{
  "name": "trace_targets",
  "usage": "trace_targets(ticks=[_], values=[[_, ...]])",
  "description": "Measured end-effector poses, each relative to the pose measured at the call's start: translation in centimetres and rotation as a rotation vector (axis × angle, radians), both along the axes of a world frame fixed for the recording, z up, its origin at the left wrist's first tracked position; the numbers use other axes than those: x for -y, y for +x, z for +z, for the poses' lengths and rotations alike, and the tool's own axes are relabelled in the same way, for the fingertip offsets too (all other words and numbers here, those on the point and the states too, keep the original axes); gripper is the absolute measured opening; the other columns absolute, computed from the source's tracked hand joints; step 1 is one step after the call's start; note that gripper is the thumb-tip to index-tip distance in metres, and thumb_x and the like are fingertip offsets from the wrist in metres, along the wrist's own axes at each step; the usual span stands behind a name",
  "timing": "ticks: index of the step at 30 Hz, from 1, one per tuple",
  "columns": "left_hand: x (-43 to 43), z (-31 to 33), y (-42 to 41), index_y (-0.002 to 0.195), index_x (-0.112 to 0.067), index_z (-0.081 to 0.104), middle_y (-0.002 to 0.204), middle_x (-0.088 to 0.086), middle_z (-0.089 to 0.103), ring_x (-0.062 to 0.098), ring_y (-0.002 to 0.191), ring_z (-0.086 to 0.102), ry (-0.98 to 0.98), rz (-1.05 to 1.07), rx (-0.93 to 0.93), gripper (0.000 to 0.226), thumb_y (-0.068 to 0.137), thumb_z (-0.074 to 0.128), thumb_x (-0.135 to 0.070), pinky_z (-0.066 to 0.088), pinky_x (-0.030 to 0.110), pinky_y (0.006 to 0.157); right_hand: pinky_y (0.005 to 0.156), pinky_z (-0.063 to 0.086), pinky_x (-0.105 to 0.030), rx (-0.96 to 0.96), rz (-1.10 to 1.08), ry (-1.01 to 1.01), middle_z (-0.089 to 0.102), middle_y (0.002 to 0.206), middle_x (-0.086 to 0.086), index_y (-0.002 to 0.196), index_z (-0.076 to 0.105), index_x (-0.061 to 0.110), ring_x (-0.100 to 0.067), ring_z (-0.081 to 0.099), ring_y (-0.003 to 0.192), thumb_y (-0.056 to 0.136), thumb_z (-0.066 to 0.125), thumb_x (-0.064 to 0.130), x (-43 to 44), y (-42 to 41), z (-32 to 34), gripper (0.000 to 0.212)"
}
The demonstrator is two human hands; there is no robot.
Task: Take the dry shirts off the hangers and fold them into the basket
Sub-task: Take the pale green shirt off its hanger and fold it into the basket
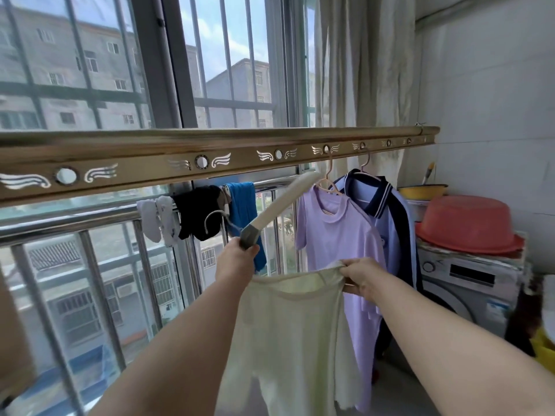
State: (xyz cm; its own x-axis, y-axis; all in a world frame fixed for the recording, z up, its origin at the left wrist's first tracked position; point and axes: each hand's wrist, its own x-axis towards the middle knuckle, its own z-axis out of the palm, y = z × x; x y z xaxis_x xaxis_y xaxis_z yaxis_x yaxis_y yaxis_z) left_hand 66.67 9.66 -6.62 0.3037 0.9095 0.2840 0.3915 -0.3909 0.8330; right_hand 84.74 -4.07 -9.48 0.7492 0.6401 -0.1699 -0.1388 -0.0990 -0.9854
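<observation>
Along the left side of the balcony, a steel railing (75, 223) carries a pair of white socks (159, 217), a black garment (198, 208) and a blue cloth (244, 205). They are draped side by side below a long gold metal drying rail (210, 148) pierced with round holes.

Just right of these, the left hand (237, 259) grips the grey middle of a cream padded hanger (279, 202), fingers curled round it. The hanger tilts up to the right and looks free of any shirt, its wire hook pointing back towards the black garment.

Beside it, the right hand (360, 277) pinches the neckline of a pale yellow-green shirt (288, 331). The shirt hangs slack between the forearms, its other shoulder lying against the left wrist.

Further right, a lilac T-shirt (336, 229) and a blue polo shirt with a navy collar (387, 211) hang on thin hangers from the rail. Beyond them an upturned red plastic basin (468, 223) sits on a white washing machine (468, 283). No basket shows plainly.

The shirt depends largely on one pinch, so a loosened finger would likely drop it to the floor. The hook is close enough to the black garment to snag it and drag it off the railing. Folding with the hanger in hand would probably bunch the cloth, so the hanger wants setting down first.
</observation>
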Motion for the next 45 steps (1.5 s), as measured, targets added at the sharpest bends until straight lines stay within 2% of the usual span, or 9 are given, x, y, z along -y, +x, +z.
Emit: trace_targets(ticks=[4,7,11,24,29,33,37,39,45], values=[[1.0,2.2,0.8,0.114,-0.016,0.057,0.101,0.006,0.065,0.026,0.091,0.059,0.093,-0.098,0.059,0.025,0.091,0.06,-0.025,0.051,0.042,0.085,0.068,0.052,-0.03,0.142,0.033,-0.078,0.06,0.085,-0.012,0.102,0.064,-0.002,-0.024,0.057,0.076,0.089,0.061,0.007,-1.5,-1.1,-0.4,0.017],[1.2,4.0,0.7,0.121,-0.018,0.053,0.1,0.003,0.061,0.027,0.096,0.06,0.213,-0.099,0.067,0.03,0.092,0.059,-0.022,0.051,0.045,0.088,0.062,0.034,-0.025,0.329,-0.002,-0.116,0.047,0.077,-0.007,0.107,0.06,-0.015,-0.019,0.042,0.072,0.087,0.059,0.018,-2.8,-1.7,-0.1,0.038],[0.0,5.8,-0.1,0.122,-0.018,0.053,0.103,0.004,0.061,0.023,0.092,0.059,0.322,-0.057,0.061,0.03,0.092,0.057,-0.02,0.051,0.039,0.082,0.063,0.03,-0.024,0.427,-0.029,-0.095,0.043,0.074,-0.007,0.088,0.068,-0.008,-0.016,0.037,0.071,0.087,0.059,0.021,-3.8,-2.1,1.1,0.03],[-5.2,5.3,-0.8,0.115,-0.02,0.057,0.103,0.001,0.061,0.02,0.093,0.056,0.439,-0.011,-0.016,0.022,0.092,0.058,-0.018,0.045,0.034,0.072,0.056,0.031,-0.024,0.379,-0.071,-0.113,0.046,0.079,-0.006,0.112,0.059,-0.014,-0.017,0.04,0.073,0.087,0.059,0.016,-5.0,-2.0,-0.6,0.039],[-6.7,5.8,-1.1,0.117,-0.016,0.057,0.11,0.005,0.06,0.025,0.105,0.051,0.492,0.044,0.101,0.026,0.091,0.057,-0.012,0.046,0.045,0.091,0.039,0.021,-0.012,0.337,-0.04,-0.108,0.039,0.067,-0.007,0.1,0.062,-0.016,-0.015,0.031,0.054,0.086,0.057,0.013,-5.9,-2.2,-1.0,0.032],[-7.8,5.8,-1.6,0.118,-0.015,0.058,0.113,0.003,0.06,0.024,0.11,0.047,0.491,0.034,0.076,0.028,0.09,0.059,-0.011,0.042,0.043,0.095,0.043,0.022,-0.014,0.316,-0.021,-0.109,0.041,0.07,-0.008,0.082,0.058,0.014,-0.017,0.033,0.06,0.085,0.058,0.016,-6.6,-3.1,-1.1,0.004],[-8.7,4.9,-2.0,0.121,-0.016,0.057,0.116,0.005,0.06,0.025,0.11,0.047,0.523,0.004,-0.027,0.03,0.091,0.059,-0.013,0.042,0.042,0.092,0.055,0.032,-0.021,0.257,0.008,-0.092,0.048,0.072,-0.009,0.085,0.069,-0.001,-0.019,0.043,0.067,0.084,0.06,0.017,-7.4,-3.8,-0.9,0.021],[-8.9,5.0,-2.0,0.122,-0.017,0.057,0.117,0.005,0.061,0.026,0.111,0.048,0.584,0.005,-0.05,0.031,0.091,0.059,-0.014,0.043,0.043,0.093,0.058,0.035,-0.024,0.248,0.012,-0.095,0.049,0.072,-0.01,0.083,0.067,0.006,-0.019,0.044,0.067,0.083,0.06,0.016,-7.7,-4.2,-0.6,0.012],[-9.6,6.3,-1.8,0.121,-0.016,0.056,0.113,0.006,0.059,0.025,0.109,0.047,0.573,-0.027,-0.06,0.028,0.092,0.057,-0.014,0.044,0.042,0.089,0.057,0.035,-0.022,0.242,-0.026,-0.121,0.049,0.073,-0.009,0.098,0.064,-0.012,-0.019,0.044,0.069,0.083,0.06,0.016,-8.2,-4.2,-1.4,0.032]])
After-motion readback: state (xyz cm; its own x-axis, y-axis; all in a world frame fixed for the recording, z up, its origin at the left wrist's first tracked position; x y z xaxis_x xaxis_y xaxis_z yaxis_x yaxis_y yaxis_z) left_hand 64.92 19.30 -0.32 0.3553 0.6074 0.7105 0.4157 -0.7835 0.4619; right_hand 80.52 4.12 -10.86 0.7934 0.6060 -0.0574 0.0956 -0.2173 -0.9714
